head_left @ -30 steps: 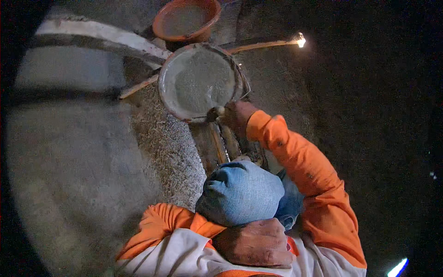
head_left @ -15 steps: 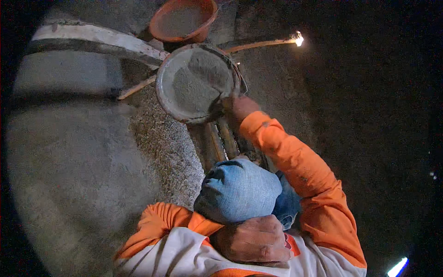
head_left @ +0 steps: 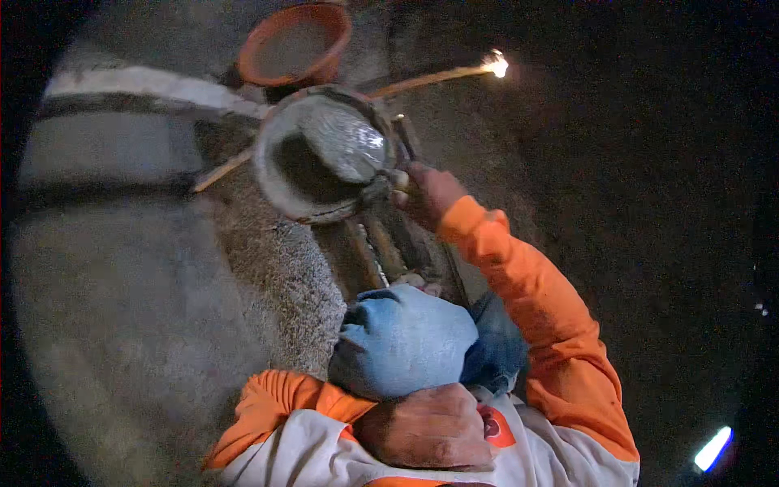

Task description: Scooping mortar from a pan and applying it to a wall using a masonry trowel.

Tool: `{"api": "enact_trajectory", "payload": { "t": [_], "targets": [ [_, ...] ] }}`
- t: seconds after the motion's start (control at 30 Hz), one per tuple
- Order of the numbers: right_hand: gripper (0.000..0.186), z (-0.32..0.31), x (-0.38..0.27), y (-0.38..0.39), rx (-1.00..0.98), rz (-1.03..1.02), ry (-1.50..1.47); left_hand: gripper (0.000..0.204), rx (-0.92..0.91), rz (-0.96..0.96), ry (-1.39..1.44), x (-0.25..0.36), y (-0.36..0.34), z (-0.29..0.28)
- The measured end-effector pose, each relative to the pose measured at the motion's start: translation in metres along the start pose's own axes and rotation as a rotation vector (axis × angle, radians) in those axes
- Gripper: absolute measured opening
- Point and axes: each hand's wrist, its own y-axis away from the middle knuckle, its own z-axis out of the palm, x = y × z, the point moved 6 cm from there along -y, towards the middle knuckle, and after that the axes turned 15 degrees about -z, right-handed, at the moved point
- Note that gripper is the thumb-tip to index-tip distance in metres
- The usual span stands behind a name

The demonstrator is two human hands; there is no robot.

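While the right hand (head_left: 430,195) clamps a trowel (head_left: 355,152), left hand (head_left: 430,430) curled, grasp unclear, orange emblem (head_left: 498,427) illegible

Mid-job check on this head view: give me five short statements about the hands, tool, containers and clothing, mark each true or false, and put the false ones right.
1. The right hand holds a trowel over the round bucket. True.
2. The left hand grips the round bucket's rim. False: it lies in front of the shirt, apart from the round bucket.
3. The denim trousers are blue. True.
4. The orange basin sits nearer the person than the round bucket. False: it sits beyond the round bucket.
5. The right sleeve is orange. True.
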Motion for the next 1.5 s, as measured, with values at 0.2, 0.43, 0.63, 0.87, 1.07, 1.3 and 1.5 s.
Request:
{"api": "enact_trajectory", "payload": {
  "t": [0.2, 0.43, 0.63, 0.87, 1.07, 1.3, 1.5],
  "targets": [
    [0.033, -0.008, -0.018, 0.009, -0.054, -0.004, 0.512, 0.014, 0.694, 0.07, 0.249, 0.0, 0.02, -0.027],
    [0.023, -0.081, -0.021, 0.096, 0.12, 0.002, 0.656, 0.014, 0.556, -0.002, 0.149, -0.002, 0.005, -0.017],
    [0.03, -0.093, -0.004, 0.165, -0.126, -0.069, 0.465, 0.01, 0.243, -0.111, 0.031, -0.013, 0.001, 0.008],
    [0.035, -0.229, 0.051, 0.249, 0.133, 0.476, 1.223, 0.014, -0.071, -0.236, 0.049, -0.018, -0.011, 0.015],
    [0.022, -0.293, -0.064, 0.243, 0.972, -0.155, 1.182, 0.016, 0.318, -0.13, 0.001, -0.019, -0.02, -0.003],
    [0.026, -0.133, -0.092, 0.061, 0.142, -0.3, 0.664, 0.01, 0.244, -0.263, 0.003, -0.016, -0.022, -0.018],
    [0.031, -0.026, -0.063, -0.05, -0.272, -0.176, 1.083, 0.011, 0.697, -0.27, -0.01, -0.03, 0.015, -0.025]
  ]
}}
